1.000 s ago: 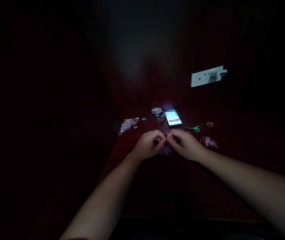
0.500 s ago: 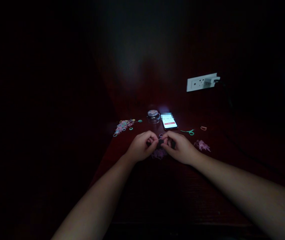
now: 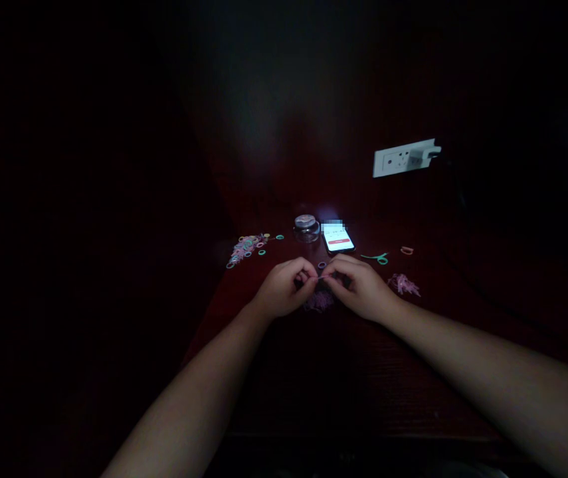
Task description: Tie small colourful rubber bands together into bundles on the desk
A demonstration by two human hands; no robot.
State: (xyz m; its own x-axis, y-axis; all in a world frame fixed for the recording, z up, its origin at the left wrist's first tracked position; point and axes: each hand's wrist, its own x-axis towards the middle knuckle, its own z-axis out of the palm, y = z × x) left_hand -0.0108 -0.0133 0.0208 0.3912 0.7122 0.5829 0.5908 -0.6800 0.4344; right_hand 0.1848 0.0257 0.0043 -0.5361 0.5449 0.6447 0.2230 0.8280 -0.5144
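Observation:
My left hand point(image 3: 288, 287) and my right hand point(image 3: 358, 285) meet fingertip to fingertip over the table, both pinched closed. A thin pale strand point(image 3: 320, 277) stretches between the two pinches; it is too small and dim for me to tell more. Beneath the fingers lies a dim heap of purple strands point(image 3: 319, 301). Just beyond the fingertips is a small purple hair tie point(image 3: 321, 265). To the right of my right hand sits a pile of pinkish-purple strands point(image 3: 405, 285).
A heap of coloured hair ties point(image 3: 248, 248) lies at the left. Behind my hands stand a lidded clear jar point(image 3: 306, 229) and a lit phone point(image 3: 339, 237). A green looped band point(image 3: 378, 258) and an orange band point(image 3: 406, 250) lie right. A wall socket point(image 3: 403, 159) holds a plug.
The pale strand now shows between my fingertips, where a dark gap was before. Both hands keep nearly the same place, and the view has shifted slightly.

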